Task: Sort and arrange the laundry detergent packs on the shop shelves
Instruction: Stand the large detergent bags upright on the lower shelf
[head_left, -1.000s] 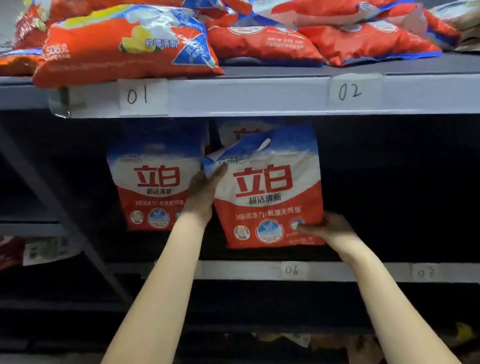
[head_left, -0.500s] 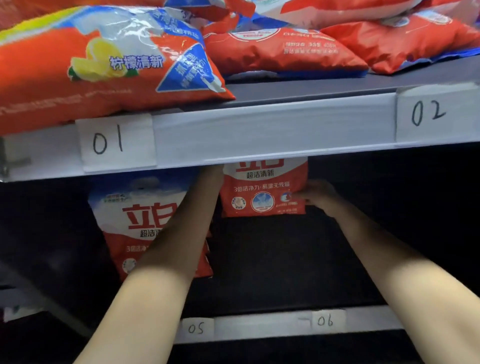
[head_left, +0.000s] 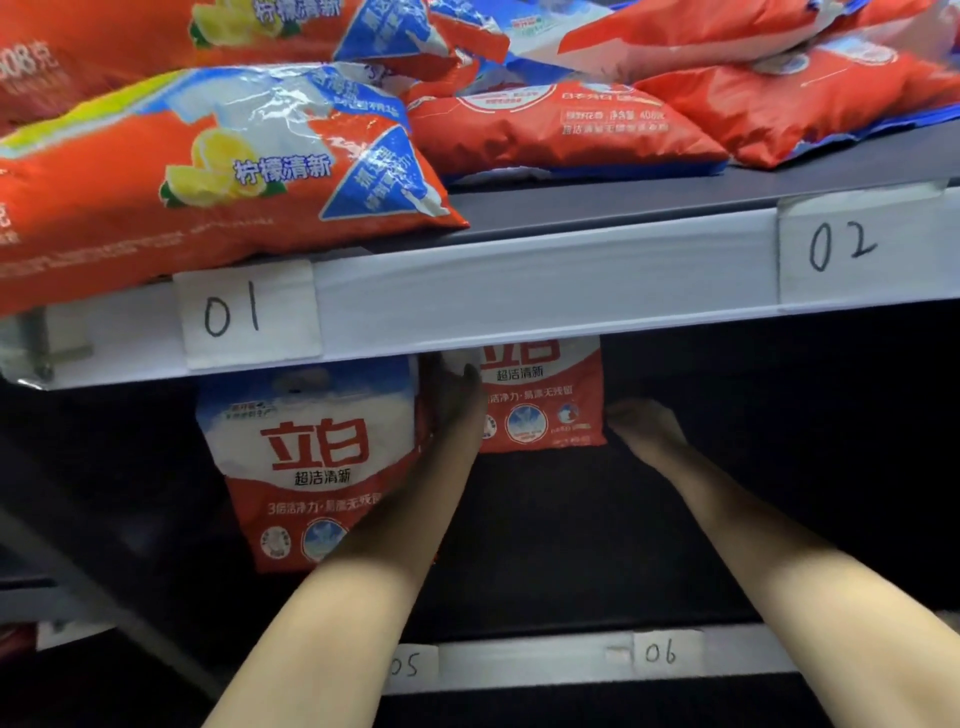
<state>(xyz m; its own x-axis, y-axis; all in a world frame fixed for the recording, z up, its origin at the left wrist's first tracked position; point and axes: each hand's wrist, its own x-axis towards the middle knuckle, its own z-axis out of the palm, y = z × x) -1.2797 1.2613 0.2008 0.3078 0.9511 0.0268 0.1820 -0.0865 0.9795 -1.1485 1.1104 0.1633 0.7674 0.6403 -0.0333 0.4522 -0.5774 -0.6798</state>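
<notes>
1. Pushed deeper now — the pack in hand (head_left: 545, 400) sat forward of the shelf edge a second ago, and it has gone well back under the upper shelf lip (head_left: 545, 291), standing upright on the lower shelf (head_left: 545, 545), its top hidden by that lip.
2. Left hand (head_left: 457, 400) is up against the pack's left edge, thumb lying on the front; the other fingers are behind it and I cannot tell how they lie. Right hand (head_left: 644, 426) is at the lower right corner, fingertips touching the pack, loosely bent — whether they pinch the corner is too dim to tell.
3. Reading that: this pack looks close to seated, standing behind and to the right of its twin (head_left: 311, 457), which stands nearer the front, left of the left forearm.
4. Outward — tags 05 (head_left: 408, 665) and 06 (head_left: 662, 652) mark the lower rail; 01 (head_left: 234, 314) and 02 (head_left: 844, 247) the upper.
5. Above, lemon packs (head_left: 218, 171) and red packs (head_left: 561, 127) lie flat in a loose heap — unsorted yet, by the look.
6. In the way: the low lip blocks the view, and the left forearm crosses the front pack's right edge, so a careless withdrawal could tip it.
</notes>
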